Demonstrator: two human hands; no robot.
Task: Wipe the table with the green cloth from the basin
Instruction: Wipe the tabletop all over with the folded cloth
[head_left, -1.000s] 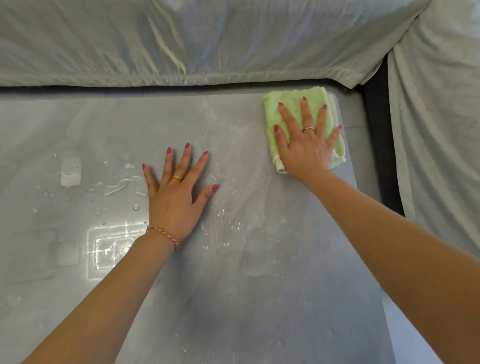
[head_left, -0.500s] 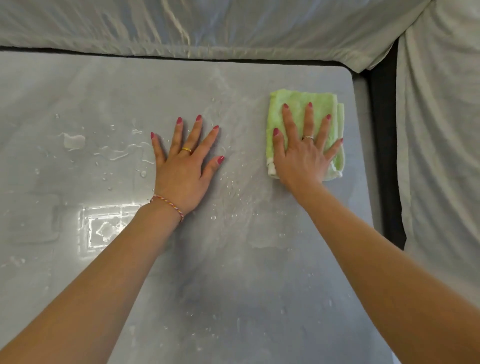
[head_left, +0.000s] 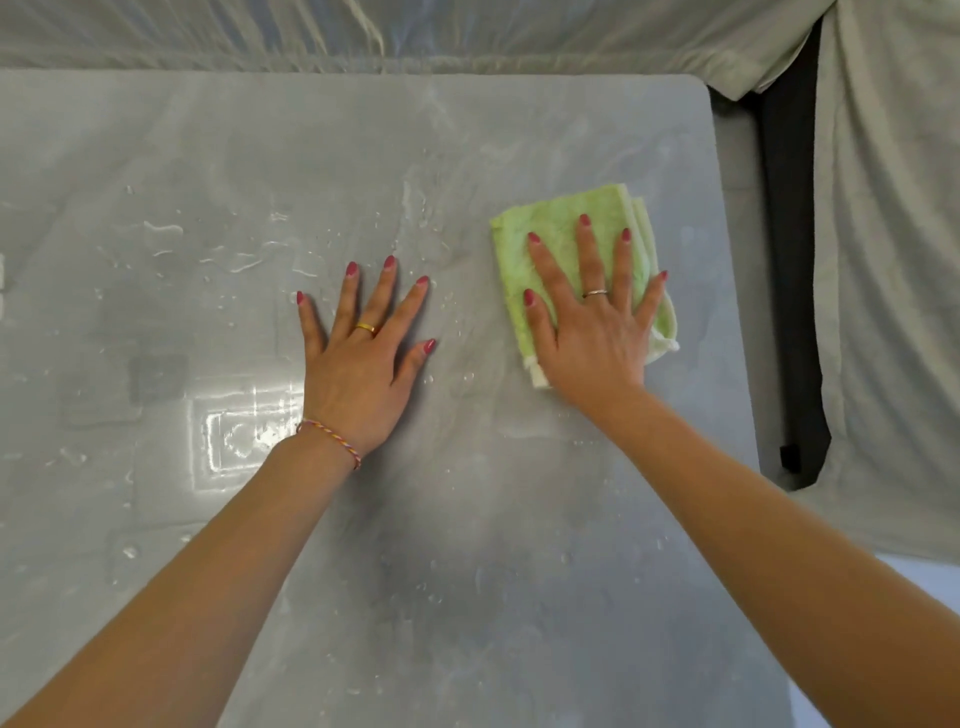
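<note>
A folded green cloth (head_left: 558, 228) lies flat on the grey table (head_left: 467, 519), towards its right side. My right hand (head_left: 592, 322) presses down on the cloth with fingers spread, covering its near half. My left hand (head_left: 358, 358) rests flat on the bare wet tabletop to the left of the cloth, fingers apart, holding nothing. No basin is in view.
Water drops and streaks (head_left: 166, 234) lie on the left and middle of the table. Pale sheeting (head_left: 415, 31) hangs behind the far edge and another sheet (head_left: 893, 260) covers the right side, past a dark gap (head_left: 789, 312). The table's right edge runs just beyond the cloth.
My right hand has drawn the cloth nearer to me, away from the table's far right corner. My left hand has stayed flat in about the same spot on the table.
</note>
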